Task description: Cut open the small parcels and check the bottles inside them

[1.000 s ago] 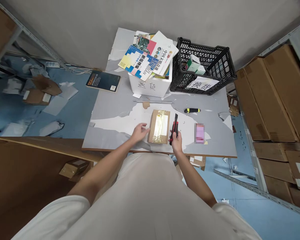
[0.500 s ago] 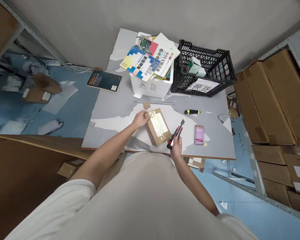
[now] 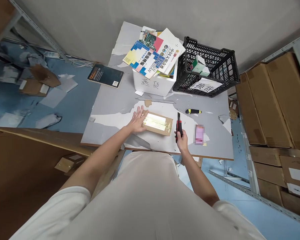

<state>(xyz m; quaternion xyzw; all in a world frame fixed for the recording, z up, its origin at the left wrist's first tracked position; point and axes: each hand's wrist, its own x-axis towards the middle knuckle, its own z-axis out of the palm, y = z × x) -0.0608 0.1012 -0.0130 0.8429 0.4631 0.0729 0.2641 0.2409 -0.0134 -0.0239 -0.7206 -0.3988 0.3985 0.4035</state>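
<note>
A small taped cardboard box (image 3: 159,123) with a white label lies on the grey table (image 3: 107,103), its long side running left to right. Against its left end rests my left hand (image 3: 138,122), fingers spread, palm down and not gripping. My right hand (image 3: 182,139) is wrapped round a red and black utility knife (image 3: 179,126), just right of the box and apart from it. The knife's tip points away from me.
At the back stand a white bin (image 3: 153,86) heaped with books and a black crate (image 3: 210,70). A yellow-black tool (image 3: 193,111) and a pink item (image 3: 199,134) lie right. A dark book (image 3: 105,75) overhangs the left edge. Shelved boxes (image 3: 272,100) stand right.
The box has turned so that its long side lies crosswise. My left hand has spread its fingers on its left end. The knife in my right hand has swung upright, slightly farther right.
</note>
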